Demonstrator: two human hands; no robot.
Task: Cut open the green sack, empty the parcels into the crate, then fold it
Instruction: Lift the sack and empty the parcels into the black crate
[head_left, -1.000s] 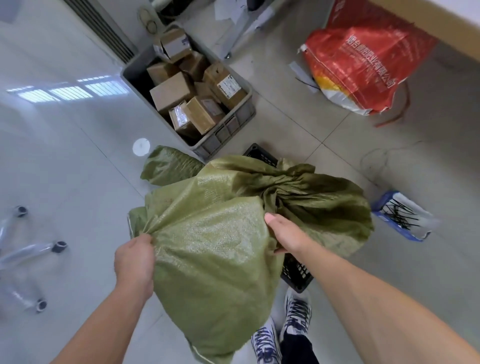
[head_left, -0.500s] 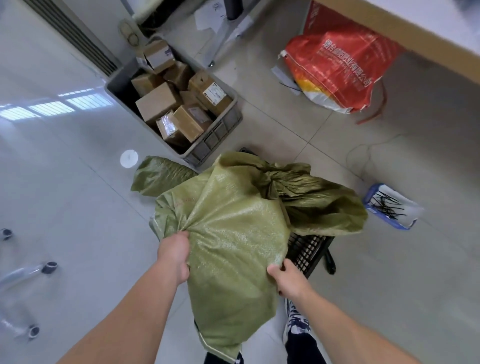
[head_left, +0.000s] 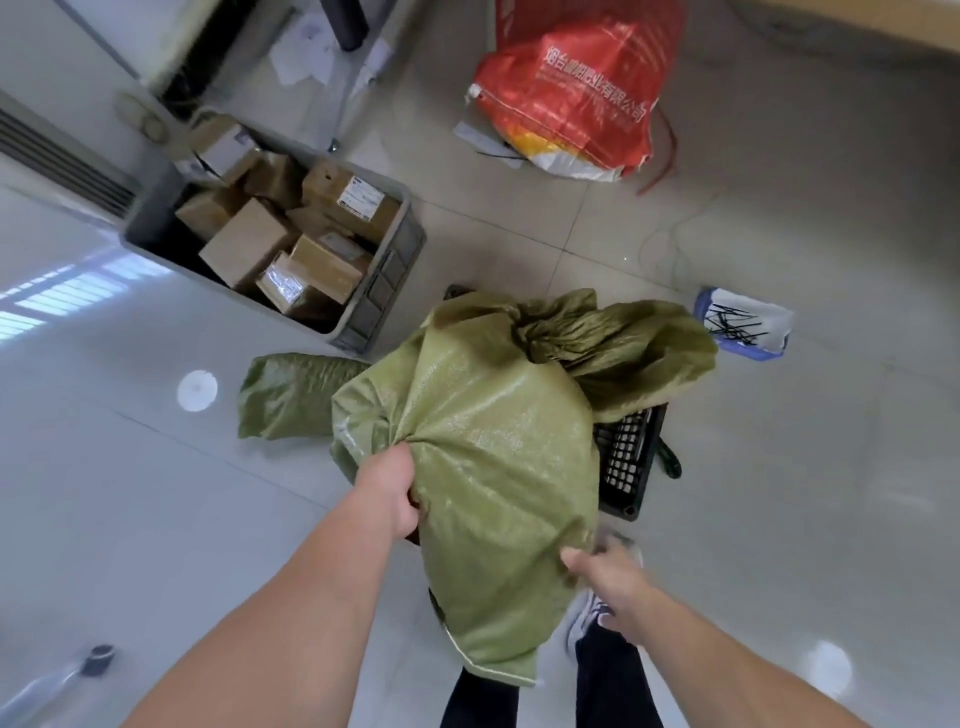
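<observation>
A green woven sack (head_left: 498, 457) hangs crumpled in front of me, its far end draped over a black crate (head_left: 631, 462). My left hand (head_left: 389, 488) grips a bunched fold on the sack's left side. My right hand (head_left: 602, 571) pinches the sack's lower right edge. The grey crate (head_left: 384, 270) at the upper left holds several cardboard parcels (head_left: 249, 249). The sack hides most of the black crate.
Another green sack (head_left: 291, 395) lies flat on the floor beside the grey crate. A red bag (head_left: 576, 88) stands at the back. A blue and white tray of black ties (head_left: 743, 325) sits on the right. My shoes show below the sack.
Both hands have slid along the sack: the left towards the middle, the right down to the lower edge. The sack has gathered narrower and more of the black crate shows.
</observation>
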